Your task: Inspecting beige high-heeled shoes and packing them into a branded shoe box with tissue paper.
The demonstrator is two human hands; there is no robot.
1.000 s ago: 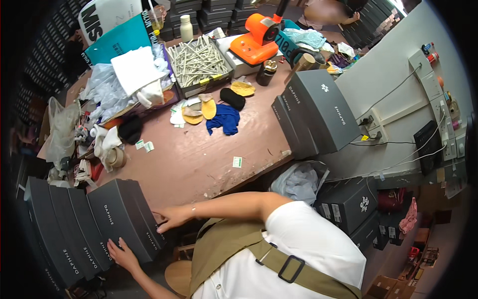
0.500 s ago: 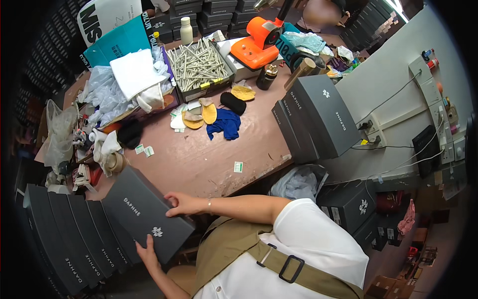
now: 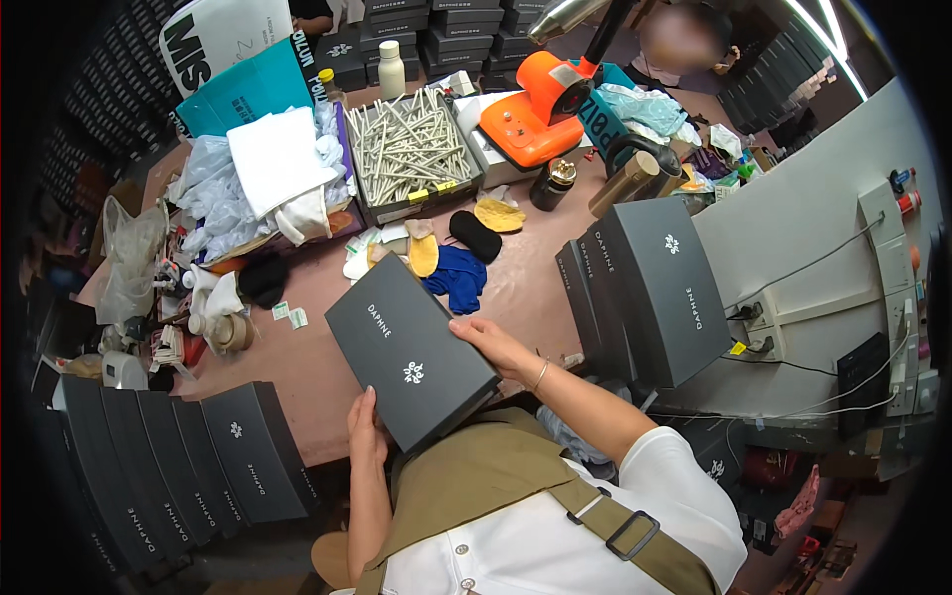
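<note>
A dark grey shoebox point(image 3: 397, 332) with a white flower emblem is held between my two hands, tilted over the table's near edge. My left hand point(image 3: 365, 426) grips its lower left side, fingers partly hidden behind it. At the upper right side my right hand point(image 3: 486, 342) has its thumb on top and its other fingers around the edge. To the left, a row of similar grey shoeboxes point(image 3: 253, 451) stands side by side. A stack of grey shoeboxes point(image 3: 659, 297) rests on the table's right side.
On the pink-brown table point(image 3: 307, 387) lie a blue cloth point(image 3: 459, 281), yellow pads point(image 3: 499, 215) and a black roll point(image 3: 475, 236). Behind stand a box of pale sticks point(image 3: 412, 149), an orange device point(image 3: 535, 119) and a white bottle point(image 3: 392, 71). Cables hang along the right wall.
Both hands have carried the shoebox rightward, away from the row at the left, to the front of my body. The face of another box in that row now shows.
</note>
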